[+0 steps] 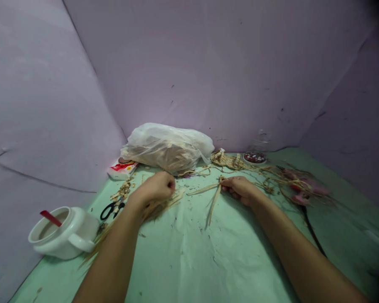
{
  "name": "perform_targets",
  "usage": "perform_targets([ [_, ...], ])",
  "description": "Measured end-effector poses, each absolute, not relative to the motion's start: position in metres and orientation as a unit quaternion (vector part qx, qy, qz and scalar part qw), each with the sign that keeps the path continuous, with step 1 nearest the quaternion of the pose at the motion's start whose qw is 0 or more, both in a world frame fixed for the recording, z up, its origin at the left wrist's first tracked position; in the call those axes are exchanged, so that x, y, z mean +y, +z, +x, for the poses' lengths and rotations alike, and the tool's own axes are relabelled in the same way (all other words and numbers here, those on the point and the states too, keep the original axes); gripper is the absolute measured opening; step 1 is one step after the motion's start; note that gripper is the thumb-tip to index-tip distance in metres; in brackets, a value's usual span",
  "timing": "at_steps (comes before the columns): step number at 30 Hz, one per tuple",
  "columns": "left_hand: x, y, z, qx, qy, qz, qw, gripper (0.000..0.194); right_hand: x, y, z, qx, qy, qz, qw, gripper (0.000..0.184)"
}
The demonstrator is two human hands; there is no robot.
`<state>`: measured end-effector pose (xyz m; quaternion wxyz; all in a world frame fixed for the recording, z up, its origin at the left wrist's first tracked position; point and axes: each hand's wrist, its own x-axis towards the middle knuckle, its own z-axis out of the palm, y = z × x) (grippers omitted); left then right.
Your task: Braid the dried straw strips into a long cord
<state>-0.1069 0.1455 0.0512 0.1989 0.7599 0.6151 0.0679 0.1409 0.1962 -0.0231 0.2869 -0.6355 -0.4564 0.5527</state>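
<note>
My left hand (156, 188) is curled into a fist on the green table cover (189, 252), with a sheaf of pale straw strips (164, 204) running under it toward the left. My right hand (240, 188) is closed in a pinch on a small bundle of straw strips (213, 202) that fans down and to the left from its fingertips. Both hands lie close together at the middle of the table, just in front of a plastic bag.
A clear plastic bag of straw (167, 147) lies at the back wall. Black scissors (112, 209) and a white pot with a red spoon (63, 231) sit at left. Braided straw (227, 160), a small round dish (254, 157) and pink pieces (303, 185) lie at right.
</note>
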Motion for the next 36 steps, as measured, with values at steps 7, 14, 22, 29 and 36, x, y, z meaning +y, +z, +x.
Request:
perform_targets([
  [7, 0.139, 0.093, -0.148, 0.605, 0.565, 0.502, 0.25, 0.015, 0.197, -0.026, 0.141, -0.457, 0.555, -0.634, 0.284, 0.023],
  [14, 0.125, 0.119, -0.167, 0.401, 0.805, 0.349, 0.262, 0.011, 0.199, -0.03, 0.142, -0.461, 0.564, -0.624, 0.283, 0.024],
  [22, 0.115, 0.13, -0.16, 0.384, 0.839, 0.347, 0.167, 0.008, 0.199, -0.03, 0.141, -0.46, 0.567, -0.622, 0.283, 0.025],
  [29, 0.122, 0.105, -0.089, 0.447, 0.594, 0.356, 0.566, 0.008, 0.196, -0.023, 0.14, -0.486, 0.533, -0.634, 0.279, 0.021],
  [36, 0.153, 0.027, 0.01, 0.541, 0.376, 0.42, 0.625, 0.01, 0.195, -0.018, 0.14, -0.472, 0.543, -0.623, 0.306, 0.015],
])
